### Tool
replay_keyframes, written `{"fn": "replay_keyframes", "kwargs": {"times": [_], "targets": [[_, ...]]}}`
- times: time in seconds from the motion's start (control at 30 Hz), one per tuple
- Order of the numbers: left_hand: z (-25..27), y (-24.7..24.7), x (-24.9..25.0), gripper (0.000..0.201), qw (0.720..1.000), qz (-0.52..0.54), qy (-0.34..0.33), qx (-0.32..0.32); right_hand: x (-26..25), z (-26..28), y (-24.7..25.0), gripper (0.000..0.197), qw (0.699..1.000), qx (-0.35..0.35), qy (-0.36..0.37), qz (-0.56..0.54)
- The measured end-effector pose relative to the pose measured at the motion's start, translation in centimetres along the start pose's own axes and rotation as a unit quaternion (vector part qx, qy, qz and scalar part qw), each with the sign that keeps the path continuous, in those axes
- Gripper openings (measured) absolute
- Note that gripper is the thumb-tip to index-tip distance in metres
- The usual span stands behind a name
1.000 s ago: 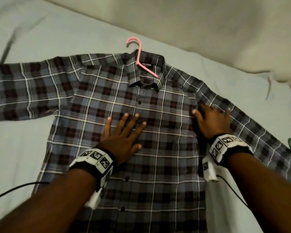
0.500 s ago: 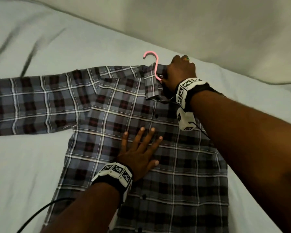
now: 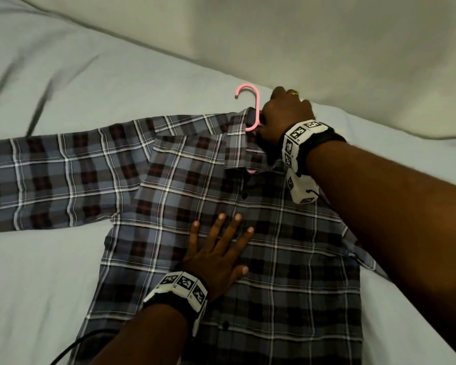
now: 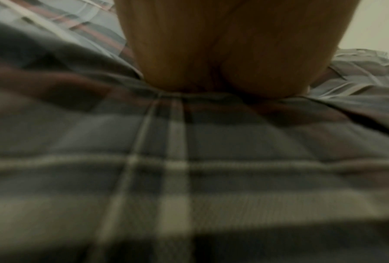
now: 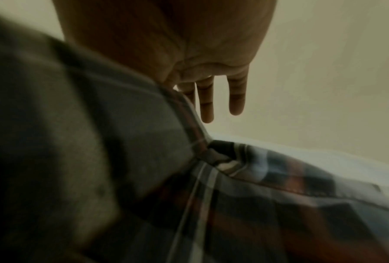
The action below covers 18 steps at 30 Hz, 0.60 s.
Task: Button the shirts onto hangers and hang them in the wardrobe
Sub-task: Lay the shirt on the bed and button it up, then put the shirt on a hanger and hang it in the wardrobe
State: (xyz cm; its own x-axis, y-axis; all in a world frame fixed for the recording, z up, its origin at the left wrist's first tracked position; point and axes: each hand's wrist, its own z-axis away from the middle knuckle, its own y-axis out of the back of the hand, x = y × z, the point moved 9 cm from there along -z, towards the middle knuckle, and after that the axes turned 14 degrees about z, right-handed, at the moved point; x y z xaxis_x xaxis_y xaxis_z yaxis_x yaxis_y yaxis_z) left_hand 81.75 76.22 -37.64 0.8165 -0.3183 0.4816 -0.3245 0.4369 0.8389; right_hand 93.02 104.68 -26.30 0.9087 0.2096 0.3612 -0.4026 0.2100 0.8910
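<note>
from the head view, our plaid shirt lies flat and buttoned on the bed, its collar toward the far edge by the wall, one sleeve stretched out toward the bed's left edge. the pink hanger sits inside the collar, its hook poking out onto the sheet just beyond. our left hand presses flat on the shirt's chest, fingers straight and spread. our right hand is at the collar, touching the hanger's neck; we cannot tell whether its fingers close round it.

from the left wrist, we see only the heel of the palm set down on blurred plaid cloth.

from the right wrist, three fingers hang straight past the collar's edge; the thumb and forefinger are hidden behind the cloth.
</note>
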Motion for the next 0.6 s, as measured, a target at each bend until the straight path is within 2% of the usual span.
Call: {"fn": "replay_keyframes", "kwargs": {"times": [0.1,0.17,0.27,0.37,0.4,0.5,0.57,0.6], "targets": [[0.0,-0.1,0.0,0.081,1.000,-0.003,-0.008,0.007,0.9,-0.3,0.5,0.048,0.999,0.011,-0.028,-0.042],[0.0,-0.2,0.0,0.082,1.000,-0.002,-0.002,-0.001,2.3,0.0,0.0,0.039,0.996,0.007,-0.065,-0.057],[0.1,-0.3,-0.1,0.084,1.000,0.001,0.008,-0.030,2.7,0.8,-0.6,0.026,0.994,0.003,-0.062,-0.092],[-0.1,-0.8,0.2,0.087,0.998,0.022,0.012,-0.061,2.7,1.5,0.9,0.017,0.985,0.052,-0.041,-0.161],[0.1,-0.9,0.5,0.087,0.996,0.040,0.011,-0.079,2.8,2.1,1.8,0.012,0.979,0.077,-0.044,-0.182],[0.2,-0.3,0.7,0.090,0.996,0.035,0.009,-0.077,3.7,5.4,4.2,0.005,0.963,0.135,-0.078,-0.221],[-0.1,2.1,1.7,0.091,0.996,0.033,0.006,-0.086,4.1,8.6,5.8,0.010,0.957,0.158,-0.082,-0.228],[0.1,4.4,2.5,0.083,0.995,0.036,0.003,-0.094,4.3,10.4,6.7,0.012,0.955,0.169,-0.079,-0.229]]}}
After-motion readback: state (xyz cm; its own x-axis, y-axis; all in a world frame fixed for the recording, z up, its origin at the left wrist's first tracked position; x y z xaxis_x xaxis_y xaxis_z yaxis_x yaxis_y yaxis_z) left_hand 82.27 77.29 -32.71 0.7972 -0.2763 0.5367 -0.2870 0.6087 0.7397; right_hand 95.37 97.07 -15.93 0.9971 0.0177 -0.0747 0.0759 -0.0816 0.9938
